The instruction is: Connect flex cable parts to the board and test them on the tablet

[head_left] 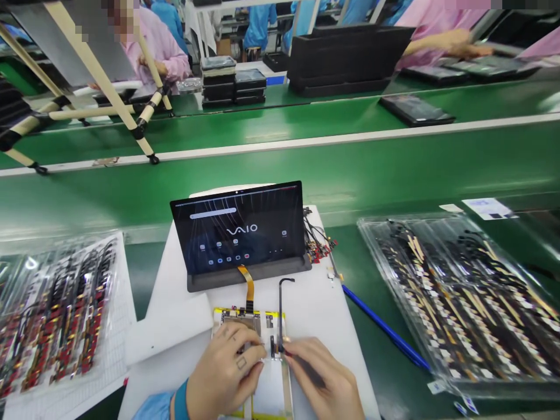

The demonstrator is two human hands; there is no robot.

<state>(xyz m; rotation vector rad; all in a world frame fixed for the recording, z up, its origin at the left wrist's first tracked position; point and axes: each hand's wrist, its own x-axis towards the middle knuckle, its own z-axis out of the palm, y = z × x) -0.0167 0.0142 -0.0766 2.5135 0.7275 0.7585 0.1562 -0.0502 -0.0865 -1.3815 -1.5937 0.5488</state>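
Observation:
In front of me lies an open device assembly with a silver-white battery pack (269, 388) and a circuit board edged in yellow tape (219, 312). My left hand (230, 367) rests on it, fingers curled and fingertips near the middle. What those fingers hold, if anything, is hidden. My right hand (326, 373) pinches the lower end of a thin black cable (280, 309), beside a small dark connector (273, 346). An orange ribbon cable (248, 286) links the board to a lit tablet screen (236, 230) showing VAIO, propped in a dark stand (249, 275).
A white work board (336, 326) lies beneath everything. Trays of small cable boards stand left (65, 309) and right (464, 303). A blue pen-like tool (385, 326) lies at right. Loose wired parts (319, 248) sit by the screen. Co-workers in pink work across the green bench (350, 157).

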